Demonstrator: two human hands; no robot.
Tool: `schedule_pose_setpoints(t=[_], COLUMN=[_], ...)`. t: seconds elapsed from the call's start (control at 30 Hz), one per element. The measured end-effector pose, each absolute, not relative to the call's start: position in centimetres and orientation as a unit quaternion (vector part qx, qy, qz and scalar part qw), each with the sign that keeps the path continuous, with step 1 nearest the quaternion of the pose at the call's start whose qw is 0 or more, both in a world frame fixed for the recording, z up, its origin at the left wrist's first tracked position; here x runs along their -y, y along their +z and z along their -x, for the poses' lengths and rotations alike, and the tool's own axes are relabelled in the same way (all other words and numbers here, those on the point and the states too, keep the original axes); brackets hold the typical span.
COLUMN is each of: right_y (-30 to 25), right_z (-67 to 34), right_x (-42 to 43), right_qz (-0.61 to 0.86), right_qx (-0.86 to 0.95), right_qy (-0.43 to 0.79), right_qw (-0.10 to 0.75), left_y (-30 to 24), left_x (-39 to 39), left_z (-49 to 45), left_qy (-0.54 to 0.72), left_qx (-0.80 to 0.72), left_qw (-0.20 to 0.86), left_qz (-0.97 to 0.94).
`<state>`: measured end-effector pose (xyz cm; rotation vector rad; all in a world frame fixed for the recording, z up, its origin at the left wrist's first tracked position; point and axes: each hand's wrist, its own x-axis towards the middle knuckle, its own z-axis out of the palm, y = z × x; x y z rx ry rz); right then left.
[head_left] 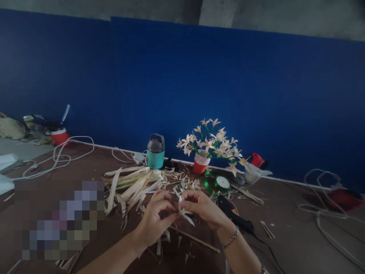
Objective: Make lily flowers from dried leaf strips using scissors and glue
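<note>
My left hand [156, 217] and my right hand [201, 207] meet in front of me, fingertips almost touching. Between them are pale corn husk strips [188, 218], with narrow pointed ends sticking out below and above the fingers. Both hands are closed in a pinch on these strips; the fingers hide where the pieces join. Below the hands, a thin stick [199, 240] lies slanted on the brown table among husk scraps. Just beyond and left spreads a pile of dried corn husks [142, 184]. A black glue gun [235, 217] rests beside my right wrist.
Husk flowers [209, 144] stand in stacked red paper cups [201, 164] by the blue partition [182, 83]. Nearby are a green ribbon spool [222, 183] and a teal container with a dark top [156, 154]. White cables [58, 160] loop at left. A pixelated patch covers the lower left.
</note>
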<state>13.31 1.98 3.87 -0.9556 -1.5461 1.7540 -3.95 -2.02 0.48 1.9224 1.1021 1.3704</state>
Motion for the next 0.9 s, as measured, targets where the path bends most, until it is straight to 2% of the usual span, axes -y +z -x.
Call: schedule_pose_setpoints(t=[0.27,0.5,0.9], right_y=[4.08,4.18,3.96], right_z=[-13.34,-13.63,-13.13], right_x=[-1.81,-2.06,-2.00], right_qz=[0.358,0.425,0.448], right_qx=[0.587,0.615,0.610], right_qy=[0.660,0.614,0.595], right_qw=[0.304,0.255,0.271], left_y=[0.35,0.27,0.14], left_x=[2.08,1.83,1.74], left_z=[4.09,4.28,4.26], left_qy=[0.507,0.512,0.507], left_qx=[-0.408,-0.426,-0.435], left_qw=[0.252,0.204,0.176], left_qz=[-0.716,-0.717,-0.724])
